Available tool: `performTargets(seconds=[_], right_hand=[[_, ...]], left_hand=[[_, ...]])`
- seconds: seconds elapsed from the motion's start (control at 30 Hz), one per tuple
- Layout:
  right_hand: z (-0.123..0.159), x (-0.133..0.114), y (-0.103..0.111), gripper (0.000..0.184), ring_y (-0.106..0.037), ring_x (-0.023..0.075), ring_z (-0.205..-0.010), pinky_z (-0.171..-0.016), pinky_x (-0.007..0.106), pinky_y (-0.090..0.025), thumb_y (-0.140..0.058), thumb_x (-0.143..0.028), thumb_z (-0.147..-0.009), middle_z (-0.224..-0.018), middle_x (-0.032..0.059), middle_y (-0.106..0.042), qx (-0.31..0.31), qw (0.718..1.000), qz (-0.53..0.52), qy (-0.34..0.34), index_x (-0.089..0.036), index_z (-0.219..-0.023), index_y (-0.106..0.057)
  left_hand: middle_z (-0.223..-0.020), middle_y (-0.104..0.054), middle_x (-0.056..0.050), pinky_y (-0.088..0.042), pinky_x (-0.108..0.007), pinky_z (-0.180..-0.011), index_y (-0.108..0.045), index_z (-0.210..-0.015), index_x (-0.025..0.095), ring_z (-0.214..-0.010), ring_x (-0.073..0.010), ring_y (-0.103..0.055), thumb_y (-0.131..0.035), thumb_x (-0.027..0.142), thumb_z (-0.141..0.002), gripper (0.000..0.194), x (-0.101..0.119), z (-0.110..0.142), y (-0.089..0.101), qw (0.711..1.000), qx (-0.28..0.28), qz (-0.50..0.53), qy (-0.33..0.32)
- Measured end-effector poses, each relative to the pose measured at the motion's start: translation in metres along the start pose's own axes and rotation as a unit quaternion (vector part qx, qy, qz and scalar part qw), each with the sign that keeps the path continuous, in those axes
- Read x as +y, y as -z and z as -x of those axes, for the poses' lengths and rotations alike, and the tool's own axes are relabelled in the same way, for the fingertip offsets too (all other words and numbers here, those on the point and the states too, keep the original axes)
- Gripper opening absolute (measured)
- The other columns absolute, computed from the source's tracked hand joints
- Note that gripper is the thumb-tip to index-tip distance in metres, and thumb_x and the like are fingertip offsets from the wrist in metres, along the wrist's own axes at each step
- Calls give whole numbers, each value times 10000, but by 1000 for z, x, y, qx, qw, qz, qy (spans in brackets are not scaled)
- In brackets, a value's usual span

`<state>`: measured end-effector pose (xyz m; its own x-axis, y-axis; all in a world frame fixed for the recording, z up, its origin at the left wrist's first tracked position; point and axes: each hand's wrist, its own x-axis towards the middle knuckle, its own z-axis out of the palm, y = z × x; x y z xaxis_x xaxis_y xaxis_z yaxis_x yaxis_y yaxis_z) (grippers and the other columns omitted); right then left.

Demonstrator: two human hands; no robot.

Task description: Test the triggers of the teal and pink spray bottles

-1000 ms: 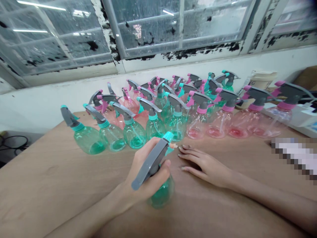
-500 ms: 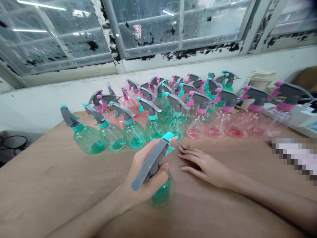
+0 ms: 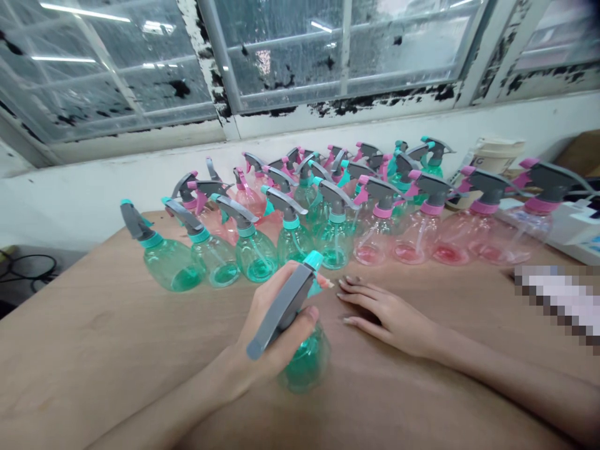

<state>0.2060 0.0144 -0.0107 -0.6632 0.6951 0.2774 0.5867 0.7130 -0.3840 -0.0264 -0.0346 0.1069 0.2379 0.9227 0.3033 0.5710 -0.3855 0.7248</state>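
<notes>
Farthest left, beyond the left hand, a green spray bottle (image 3: 173, 265) ends the front row; it looks tilted, though lens distortion may account for that. The left hand (image 3: 272, 331) grasps the neck of a teal-nozzled spray bottle (image 3: 307, 369) just above the tabletop (image 3: 94, 350) or on it; which one cannot be told. Its grey lever lies back over the hand, and its nozzle faces away, toward the row. Fingertips show near the trigger, so an unintended squeeze could wet the bottles ahead. The grip is high, and the rounded body could swing or slip if the fingers loosened. The right hand (image 3: 394, 319), released, rests palm down just right of the held bottle; a sideways swing of that bottle could bump its fingertips. Beyond the right hand, pink spray bottles (image 3: 407, 240) crowd close together, so one knock might pass along and topple several. Farther right of that hand lies a pixelated object (image 3: 553, 300), too obscured to name.
</notes>
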Motion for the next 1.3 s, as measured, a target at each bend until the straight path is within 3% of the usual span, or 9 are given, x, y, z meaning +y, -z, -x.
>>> performTargets(seconds=[0.1,0.17,0.33,0.47,0.63,0.7,0.83,1.1,1.3], right_hand=[[0,1,0,474,-408,246,-1367,-1132,466,-358,-452,-452,-963,-1417,91,-527,7,1000,-4,5,-178,-1340,-539],[0,1,-1,462,-416,249,-1362,-1126,469,-365,-463,-449,-959,-1410,87,-534,15,1000,-11,7,-193,-1335,-544],[0,1,-2,454,-423,258,-1356,-1115,475,-377,-472,-449,-954,-1401,93,-542,21,1000,-23,6,-196,-1322,-559],[0,2,-3,449,-423,258,-1356,-1116,476,-375,-479,-446,-950,-1401,87,-543,28,999,-30,10,-210,-1324,-558],[0,2,-2,452,-432,264,-1351,-1115,487,-371,-484,-446,-948,-1394,94,-549,35,999,-32,16,-213,-1328,-557],[0,0,-1,456,-435,269,-1348,-1111,493,-374,-480,-450,-949,-1394,103,-547,36,999,-26,14,-202,-1322,-564],[-1,-1,0,472,-435,266,-1348,-1114,482,-373,-468,-462,-951,-1395,117,-544,30,999,-17,14,-172,-1309,-574],[-1,0,-1,462,-454,271,-1333,-1102,484,-384,-470,-469,-947,-1368,120,-569,39,999,-31,17,-187,-1295,-586],[0,2,-2,450,-456,268,-1332,-1100,495,-384,-475,-452,-948,-1369,118,-569,38,998,-31,25,-189,-1298,-578]], left_hand=[[-624,-543,32,-484,-271,-497,-576,-912,253,-482,-147,-508,-495,347,-826,150,0,3,0,998,-42,47,-10],[-617,-539,33,-482,-264,-500,-557,-890,252,-484,-144,-512,-483,351,-846,131,0,3,-2,999,-37,39,-10],[-802,-636,-2,-536,-299,-687,-600,-1049,249,-649,-169,-596,-503,284,-824,247,4,-1,-6,998,-12,6,-55],[-999,-681,-43,-518,-344,-856,-585,-1147,248,-912,-214,-649,-547,234,-806,343,2,0,-11,998,3,17,-55],[-1129,-675,-51,-530,-276,-594,-508,-1198,262,-561,-122,-610,-583,263,-802,403,-2,4,-15,999,-1,49,-5],[-1173,-658,-55,-526,-273,-598,-492,-1158,260,-593,-123,-622,-593,257,-788,383,-1,4,-16,998,8,56,-6],[-1136,-661,-45,-529,-334,-769,-482,-1115,257,-852,-195,-661,-611,250,-742,394,1,1,-15,998,44,28,-37],[-850,-662,-1,-537,-353,-688,-532,-1162,283,-741,-222,-638,-661,346,-758,429,-9,10,-9,997,31,-59,29],[-1075,-662,-81,-508,-445,-861,-500,-1278,247,-971,-295,-632,-673,367,-770,551,-11,27,-1,997,-5,-82,7]])
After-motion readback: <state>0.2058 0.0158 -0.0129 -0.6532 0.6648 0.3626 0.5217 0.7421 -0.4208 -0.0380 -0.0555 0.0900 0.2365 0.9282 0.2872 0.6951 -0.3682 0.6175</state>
